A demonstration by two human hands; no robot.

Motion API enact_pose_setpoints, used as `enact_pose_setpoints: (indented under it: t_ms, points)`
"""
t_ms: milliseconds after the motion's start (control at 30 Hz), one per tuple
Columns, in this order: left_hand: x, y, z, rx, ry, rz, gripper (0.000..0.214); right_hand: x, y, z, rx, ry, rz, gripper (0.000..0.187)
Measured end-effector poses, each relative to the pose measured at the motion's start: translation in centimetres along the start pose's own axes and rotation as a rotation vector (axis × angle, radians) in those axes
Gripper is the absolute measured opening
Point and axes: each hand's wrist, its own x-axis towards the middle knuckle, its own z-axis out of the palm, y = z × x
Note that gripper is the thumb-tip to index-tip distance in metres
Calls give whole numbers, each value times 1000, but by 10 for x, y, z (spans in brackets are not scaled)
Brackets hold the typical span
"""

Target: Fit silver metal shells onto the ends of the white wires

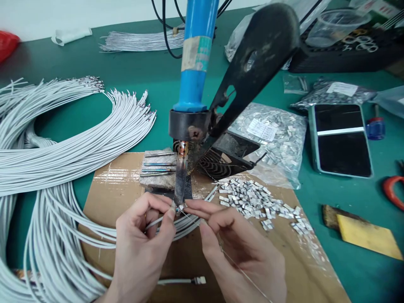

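My left hand (145, 240) pinches the end of a white cable just below the tip of a soldering iron (193, 63). The blue-handled iron is clamped point-down in a black stand (252, 67). Between the fingers of my right hand (236, 244) runs a thin solder wire (241, 271), its front end reaching toward the iron tip. A small silvery connector (180, 207) sits at the tip, between both hands; its contact with the cable is too small to make out. Under my hands lie several more white cables (189, 229).
Loose metal connectors (249, 198) are heaped on the cardboard (303, 256) at right, before a bag of connectors (271, 139). Big bundles of white cable (63, 160) fill the left. A black fan (221, 160) stands behind the iron. A phone (342, 141) and a yellow sponge (369, 235) lie at right.
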Motion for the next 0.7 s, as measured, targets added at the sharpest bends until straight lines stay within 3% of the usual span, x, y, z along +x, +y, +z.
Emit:
enact_pose_setpoints:
  t_ms: [200,367,700]
  points:
    - [6,0,-1,-59,-1,66,15,1,-2,2,28,7,-17,23]
    - [10,-1,-7,-52,-90,90,17,1,-2,3,19,4,-25,22]
    - [9,2,-5,-99,-35,95,16,2,-6,4,18,5,-17,23]
